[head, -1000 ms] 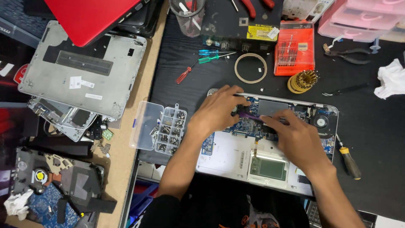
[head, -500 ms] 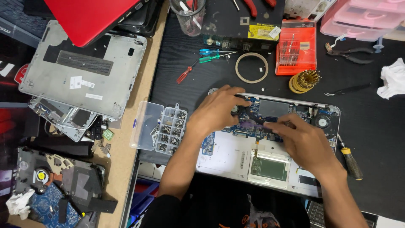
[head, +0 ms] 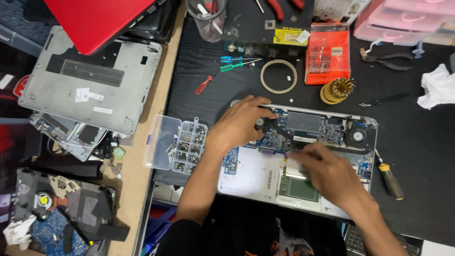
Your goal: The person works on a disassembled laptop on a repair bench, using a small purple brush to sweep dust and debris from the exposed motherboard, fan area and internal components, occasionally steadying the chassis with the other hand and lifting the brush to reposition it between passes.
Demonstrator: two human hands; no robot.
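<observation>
Now your right hand (head: pixel 332 173) has drawn back from the blue circuit board (head: pixel 303 135) toward the lower middle of the opened laptop (head: pixel 256 178); it looks blurred, fingers curled over a flat silvery part, though whether it grips it I cannot tell. Your left hand (head: pixel 239 125) stays flat, fingers spread, pressing the board's upper left edge. Laptop sits on the black worktop (head: pixel 417 156). Clear plastic screw box (head: pixel 182 144) lies just left of it, compartments full; yellow-handled screwdriver (head: pixel 391 178) lies just right.

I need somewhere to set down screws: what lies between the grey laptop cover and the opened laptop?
The head view shows a clear compartment box of screws there, lid open.
</observation>
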